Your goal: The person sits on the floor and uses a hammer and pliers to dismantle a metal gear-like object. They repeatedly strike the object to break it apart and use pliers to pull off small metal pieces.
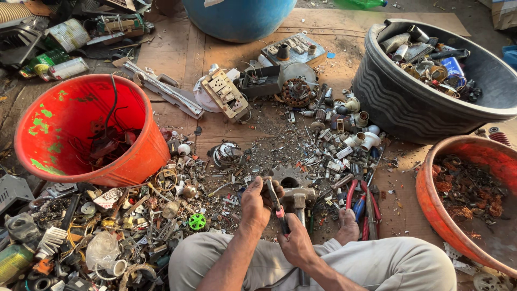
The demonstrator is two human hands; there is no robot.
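My left hand point(255, 203) is closed around a small dark piece at the tip of a screwdriver point(276, 205) with a pink and black handle. My right hand point(293, 243) grips that handle from below, just above my lap. Both hands hover over a hammer point(298, 196) lying on the ground. A flat toothed metal plate point(285, 173) lies right behind the hammer. What the small piece is cannot be made out.
An orange bucket point(37, 134) with wires stands at the left, a black tub point(388, 91) of metal scrap at the right, an orange basin point(431, 199) of rusty bits at the near right. Red-handled pliers point(357, 198) and my foot point(347, 226) lie close by. Scrap litters the cardboard.
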